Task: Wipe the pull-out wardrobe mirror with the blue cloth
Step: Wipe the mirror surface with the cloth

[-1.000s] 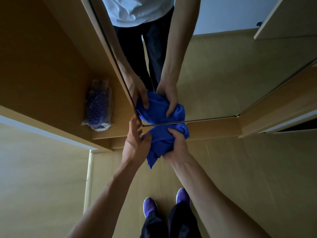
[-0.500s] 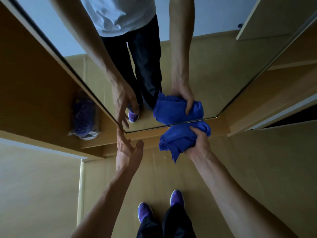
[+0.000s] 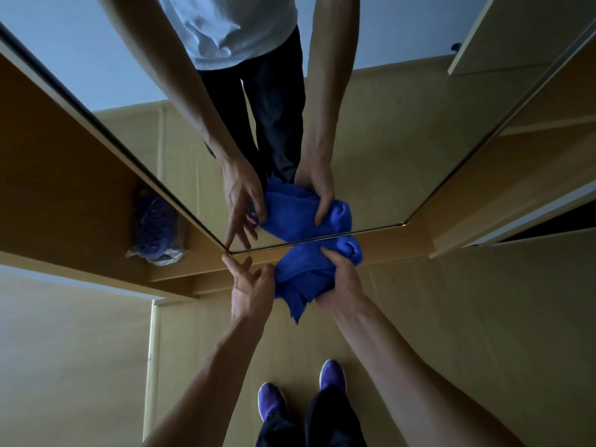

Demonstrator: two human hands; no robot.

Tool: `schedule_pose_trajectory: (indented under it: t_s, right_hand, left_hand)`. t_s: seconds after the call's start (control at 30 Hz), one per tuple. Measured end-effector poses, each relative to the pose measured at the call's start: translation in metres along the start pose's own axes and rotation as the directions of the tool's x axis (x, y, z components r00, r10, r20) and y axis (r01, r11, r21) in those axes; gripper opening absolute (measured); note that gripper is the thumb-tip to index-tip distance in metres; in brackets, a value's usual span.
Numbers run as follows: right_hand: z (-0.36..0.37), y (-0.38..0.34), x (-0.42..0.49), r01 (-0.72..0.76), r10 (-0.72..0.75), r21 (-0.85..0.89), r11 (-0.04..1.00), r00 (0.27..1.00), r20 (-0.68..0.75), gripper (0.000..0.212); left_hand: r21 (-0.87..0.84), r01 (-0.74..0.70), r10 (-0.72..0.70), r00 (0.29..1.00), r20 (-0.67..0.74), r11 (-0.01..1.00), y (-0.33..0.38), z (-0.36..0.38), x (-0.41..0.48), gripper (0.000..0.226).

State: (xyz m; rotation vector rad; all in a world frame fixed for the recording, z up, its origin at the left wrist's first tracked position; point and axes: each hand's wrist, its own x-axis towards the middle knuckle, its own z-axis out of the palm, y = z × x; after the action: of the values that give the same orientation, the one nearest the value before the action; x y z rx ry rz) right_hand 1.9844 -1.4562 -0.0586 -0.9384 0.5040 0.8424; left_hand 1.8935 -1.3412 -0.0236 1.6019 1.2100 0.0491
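Observation:
The pull-out mirror (image 3: 403, 150) fills the upper middle of the head view, its bottom edge running across the centre. My right hand (image 3: 338, 279) grips a bunched blue cloth (image 3: 303, 272) and holds it against the mirror's lower edge. My left hand (image 3: 250, 285) is beside the cloth with fingers extended, its fingertips at the mirror's bottom left corner and its thumb touching the cloth. The glass reflects both hands and the cloth.
A wooden wardrobe shelf (image 3: 64, 175) lies to the left with a plastic-wrapped purple item (image 3: 154, 227) on it. More wardrobe panels (image 3: 503, 188) stand at the right. The floor (image 3: 483, 317) is light wood; my purple shoes (image 3: 271, 401) are below.
The mirror has swung to face me more squarely. My left hand let go of the cloth, opened, and has now come back beside it. My right hand kept hold of the cloth.

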Motion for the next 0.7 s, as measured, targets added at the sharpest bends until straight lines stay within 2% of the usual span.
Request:
schedule_pose_trajectory:
  t_s: [0.07, 0.27, 0.43, 0.53, 0.7]
  right_hand:
    - [0.000, 0.001, -0.001, -0.008, 0.008, 0.002, 1.000, 1.000, 0.004, 0.029]
    - [-0.029, -0.034, -0.001, 0.067, -0.065, 0.055, 0.996, 0.997, -0.028, 0.024]
    - [-0.049, -0.058, 0.000, 0.090, -0.087, 0.044, 0.995, 0.993, -0.082, 0.030]
    - [-0.054, -0.069, -0.002, 0.107, -0.102, 0.031, 0.994, 0.986, -0.135, 0.025]
    - [-0.065, -0.088, -0.005, 0.131, -0.133, -0.028, 0.991, 0.963, -0.235, 0.037]
  left_hand:
    - [-0.017, 0.025, -0.025, 1.000, 0.006, 1.000, 0.002, 0.004, 0.003, 0.084]
    - [-0.016, 0.089, -0.089, 0.996, -0.021, 0.996, 0.014, 0.013, 0.004, 0.099]
    - [-0.020, 0.114, -0.115, 0.993, -0.010, 0.993, 0.019, 0.018, -0.001, 0.106]
    - [0.004, 0.120, -0.120, 0.993, 0.004, 0.993, 0.021, 0.016, 0.000, 0.106]
    - [0.019, 0.111, -0.111, 0.993, 0.040, 0.994, 0.022, 0.012, -0.003, 0.106]
